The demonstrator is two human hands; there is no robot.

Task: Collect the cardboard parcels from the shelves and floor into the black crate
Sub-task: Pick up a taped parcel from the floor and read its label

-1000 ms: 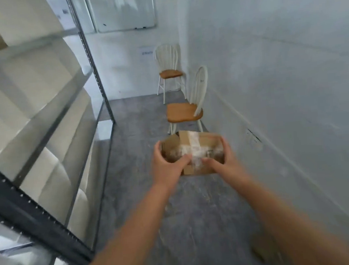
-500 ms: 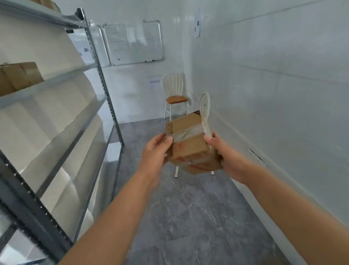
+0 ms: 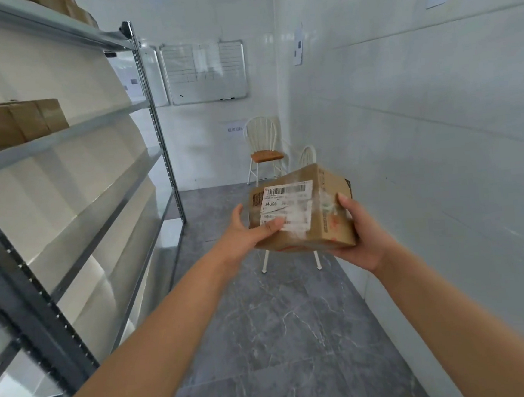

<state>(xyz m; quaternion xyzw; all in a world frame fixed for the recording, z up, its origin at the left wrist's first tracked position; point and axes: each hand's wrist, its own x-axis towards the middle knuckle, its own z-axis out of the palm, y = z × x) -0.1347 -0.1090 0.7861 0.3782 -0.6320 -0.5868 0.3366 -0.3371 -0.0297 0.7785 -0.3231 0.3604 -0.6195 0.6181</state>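
Note:
A taped cardboard parcel (image 3: pixel 322 221) with a white barcode label facing me is held up in front of me at chest height. My left hand (image 3: pixel 248 234) grips its left side, thumb across the label. My right hand (image 3: pixel 361 237) cups its right side and underside. A larger cardboard parcel (image 3: pixel 13 124) lies on a shelf of the metal rack (image 3: pixel 98 123) at my left, and another parcel (image 3: pixel 76 9) shows on the top shelf. The black crate is not in view.
The metal rack runs along the left wall. A white tiled wall (image 3: pixel 423 154) closes the right side. Two white chairs with orange seats stand ahead, one (image 3: pixel 265 154) at the back wall, one (image 3: pixel 308 160) partly hidden behind the parcel. Grey marble floor (image 3: pixel 281 337) stretches between.
My view has lifted from the floor toward the room. Both hands have raised the parcel and turned it, so its barcode label now faces me.

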